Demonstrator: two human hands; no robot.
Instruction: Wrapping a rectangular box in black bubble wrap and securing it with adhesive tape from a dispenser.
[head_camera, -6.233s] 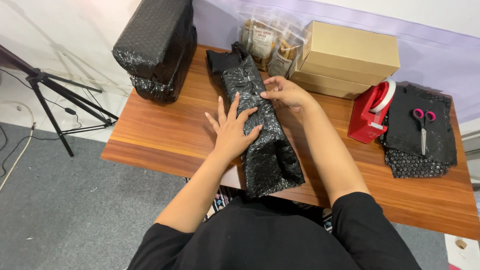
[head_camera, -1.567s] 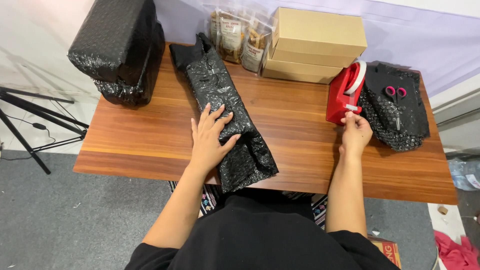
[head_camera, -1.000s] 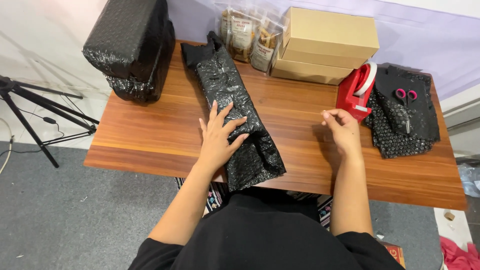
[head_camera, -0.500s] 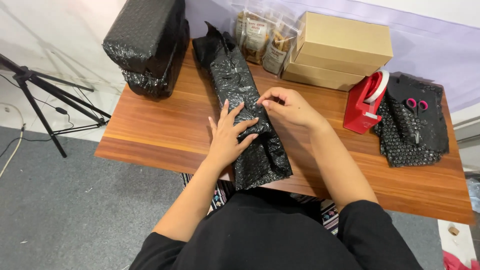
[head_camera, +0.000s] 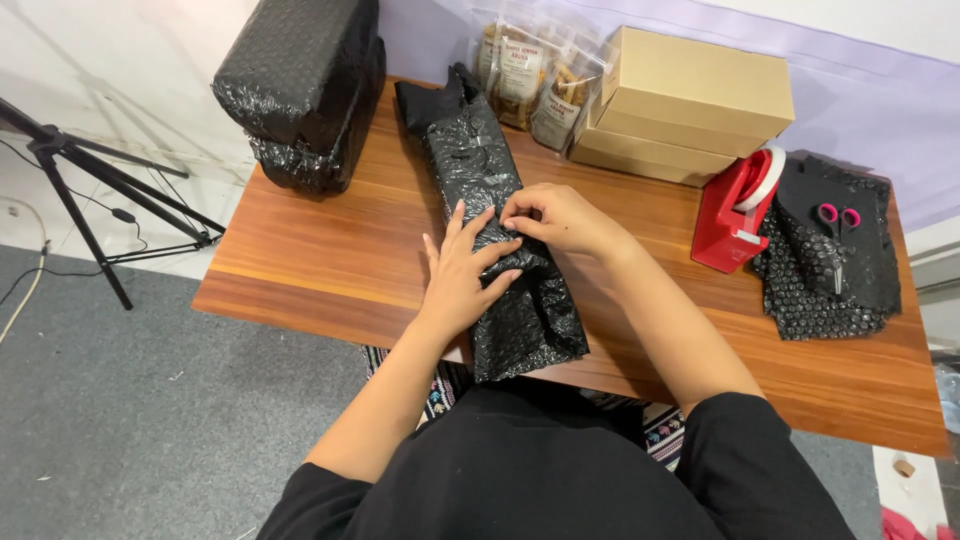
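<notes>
The left hand (head_camera: 462, 275) lies spread and flat on a long black bubble-wrap parcel (head_camera: 500, 225) lying lengthwise across the middle of the table (head_camera: 300, 270), its near end overhanging the front edge. The right hand (head_camera: 555, 218) pinches the wrap beside it. Bare wood lies either side. A red tape dispenser (head_camera: 735, 210) stands well right.

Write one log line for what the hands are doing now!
left hand: flat on black bubble-wrap bundle | right hand: pinching its top | red tape dispenser: apart, on table
</notes>
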